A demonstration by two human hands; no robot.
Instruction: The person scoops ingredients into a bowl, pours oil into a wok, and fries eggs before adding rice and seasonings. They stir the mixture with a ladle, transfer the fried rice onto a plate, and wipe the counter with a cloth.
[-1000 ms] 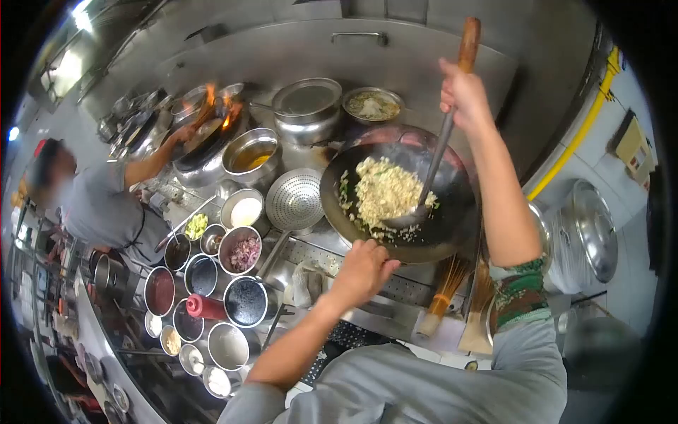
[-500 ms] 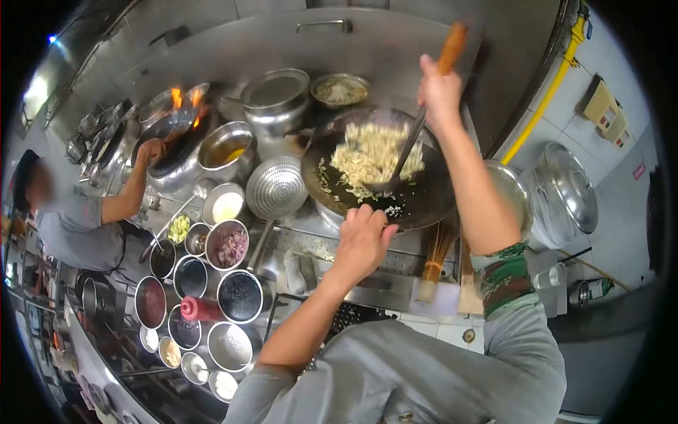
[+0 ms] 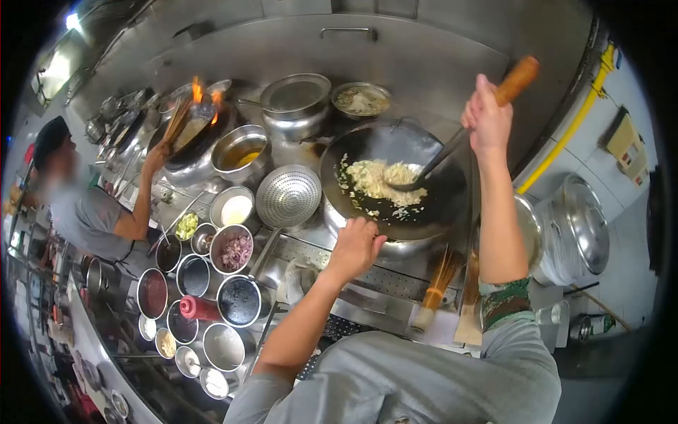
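Note:
My right hand (image 3: 489,116) is closed around the metal shaft of a ladle (image 3: 443,152), just below its orange-brown wooden handle. The ladle's bowl sits in pale, finely chopped food (image 3: 378,182) with green bits, which lies in a large dark wok (image 3: 431,220). At the wok's near rim, my left hand (image 3: 355,246) has its fingers curled over the edge; its fingertips are partly hidden.
Left of the wok lie a perforated strainer (image 3: 288,198) and several metal seasoning pots (image 3: 239,300). A bamboo brush (image 3: 436,286) lies at the right front. A co-worker (image 3: 99,205) works at a flaming wok (image 3: 187,141). Lidded metal containers (image 3: 586,222) stand at right.
My right hand and the ladle have moved right and down, tilting the handle further right. The food looks lower and more gathered. The co-worker's pan now shows bamboo sticks in the hand.

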